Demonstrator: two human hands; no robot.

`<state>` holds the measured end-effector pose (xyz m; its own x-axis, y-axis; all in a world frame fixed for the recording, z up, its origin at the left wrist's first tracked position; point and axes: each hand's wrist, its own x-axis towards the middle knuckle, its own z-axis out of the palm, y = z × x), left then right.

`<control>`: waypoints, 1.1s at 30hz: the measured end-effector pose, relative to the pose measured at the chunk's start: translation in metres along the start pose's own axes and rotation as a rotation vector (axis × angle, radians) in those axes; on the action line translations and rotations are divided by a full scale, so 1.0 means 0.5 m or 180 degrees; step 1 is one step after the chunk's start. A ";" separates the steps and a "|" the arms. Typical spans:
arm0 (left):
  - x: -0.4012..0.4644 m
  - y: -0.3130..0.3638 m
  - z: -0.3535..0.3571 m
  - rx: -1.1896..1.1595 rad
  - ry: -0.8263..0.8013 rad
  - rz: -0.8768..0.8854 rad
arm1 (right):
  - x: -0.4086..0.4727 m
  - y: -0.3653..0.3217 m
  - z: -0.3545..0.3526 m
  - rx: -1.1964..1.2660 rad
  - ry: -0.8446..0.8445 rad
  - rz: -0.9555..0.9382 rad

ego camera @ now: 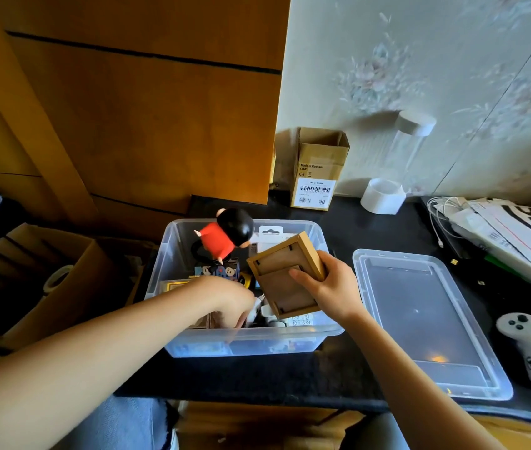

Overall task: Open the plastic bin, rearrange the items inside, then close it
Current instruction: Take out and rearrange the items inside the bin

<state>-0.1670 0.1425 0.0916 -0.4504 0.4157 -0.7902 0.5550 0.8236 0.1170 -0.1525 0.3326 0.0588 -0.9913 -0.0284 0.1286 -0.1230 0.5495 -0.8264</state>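
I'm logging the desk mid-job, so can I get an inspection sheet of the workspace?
Surface: dark desk.
Job's things: clear bin open, toy figure inside; lid flat beside it.
Clutter: cardboard box, white controller, papers.
Grippers: left hand reaches into bin, grasp hidden; right hand grips wooden frame.
Cables: white cable.
Surroundings: wooden cabinet, floral wallpaper.

Right hand (329,284) grips wooden frame (285,274), tilted over open bin (173,251). Left hand (228,300) reaches down among bin contents. Lid (426,323) lies beside bin.
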 end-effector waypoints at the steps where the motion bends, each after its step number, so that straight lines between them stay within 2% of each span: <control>1: 0.000 0.000 -0.001 0.0041 -0.0013 -0.0003 | 0.000 -0.001 0.000 0.0010 0.0016 0.0004; 6: 0.011 -0.003 0.002 -0.0191 0.0009 -0.0083 | -0.002 -0.003 0.001 0.0006 0.0088 0.0000; 8: 0.020 -0.006 0.008 -0.0599 0.0374 -0.0087 | -0.001 -0.003 0.001 0.0002 0.0133 0.0017; 10: 0.029 -0.003 0.016 -0.0690 0.0876 -0.0036 | 0.001 -0.002 0.001 0.0043 0.0180 0.0031; 11: 0.035 0.001 0.020 -0.0696 0.0954 0.0003 | 0.001 -0.001 0.001 0.0050 0.0197 0.0032; 15: 0.057 0.021 0.022 -0.0238 0.0417 -0.0023 | 0.000 -0.002 0.002 -0.0068 0.0225 0.0016; 19: 0.071 0.040 0.014 0.0043 0.0416 -0.0082 | 0.001 0.000 0.002 -0.0098 0.0281 0.0039; 24: 0.080 0.034 0.013 -0.0108 0.0406 -0.0053 | 0.000 -0.001 0.004 -0.0162 0.0281 -0.0004; 29: 0.090 0.019 0.032 -0.0804 0.0396 -0.0116 | 0.001 0.000 0.003 -0.0099 0.0301 0.0048; 33: 0.075 0.014 0.038 -0.0861 0.0710 -0.0032 | 0.003 -0.002 0.004 -0.0135 0.0293 0.0064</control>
<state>-0.1665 0.1564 0.0514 -0.6130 0.4566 -0.6447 0.3579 0.8880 0.2886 -0.1539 0.3304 0.0589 -0.9848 0.0588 0.1637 -0.0990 0.5840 -0.8057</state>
